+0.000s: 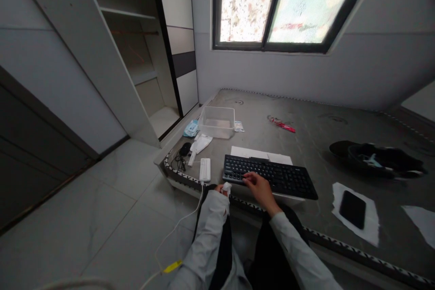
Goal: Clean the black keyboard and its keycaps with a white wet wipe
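A black keyboard (287, 176) lies across the mattress edge in front of me, partly over white paper (282, 158). My right hand (261, 191) is at its lower edge, left of the middle. Thumb and fingertips come together there over the keys; whether something small is between them I cannot make out. Close to my lap, my left hand (220, 189) is closed around a crumpled white tissue (226, 186). Just beyond that hand lies a white power bank (205, 170) with a cable plugged into its near end.
A clear plastic box (217, 123), a blue packet (191, 128) and a black mouse (185, 148) sit at the left. Right of the keyboard, a phone (353, 209) rests on white paper near a black cap (343, 148). The white cable (175, 226) hangs to the floor.
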Demonstrator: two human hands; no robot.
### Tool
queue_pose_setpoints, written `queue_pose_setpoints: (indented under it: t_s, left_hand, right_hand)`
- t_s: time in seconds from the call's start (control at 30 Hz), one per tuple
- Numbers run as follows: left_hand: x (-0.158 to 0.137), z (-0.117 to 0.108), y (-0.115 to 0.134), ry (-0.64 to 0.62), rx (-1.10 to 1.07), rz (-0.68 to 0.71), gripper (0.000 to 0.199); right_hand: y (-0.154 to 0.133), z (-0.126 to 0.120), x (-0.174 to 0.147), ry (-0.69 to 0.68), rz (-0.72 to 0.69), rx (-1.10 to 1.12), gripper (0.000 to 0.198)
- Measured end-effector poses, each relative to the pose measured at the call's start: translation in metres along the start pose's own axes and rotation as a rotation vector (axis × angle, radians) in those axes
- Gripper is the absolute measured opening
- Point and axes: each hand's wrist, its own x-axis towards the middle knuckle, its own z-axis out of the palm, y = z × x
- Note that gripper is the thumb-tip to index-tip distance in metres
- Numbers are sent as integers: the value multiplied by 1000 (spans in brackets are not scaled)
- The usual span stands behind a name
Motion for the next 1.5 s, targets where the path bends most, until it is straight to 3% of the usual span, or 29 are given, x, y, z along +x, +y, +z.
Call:
queue_pose_setpoints:
  t_s: [0.17,0.4,0.7,1.1,1.5]
  left_hand:
    - [12,6,-29,-121,170,123,5]
    - [22,5,-47,-160,307,130,8]
    - [25,11,-66,-119,372,157,11]
    - [19,-3,-57,-154,377,256,23]
    - [23,-6,-67,-193,367,316,16]
  right_hand:
    - [14,21,43,-87,-22,-144,16]
    - [29,32,77,-234,26,-381,25]
    - [36,38,82,-303,39,-472,31]
    - [27,35,89,-292,101,-498,29]
    - [27,32,95,-380,86,-506,27]
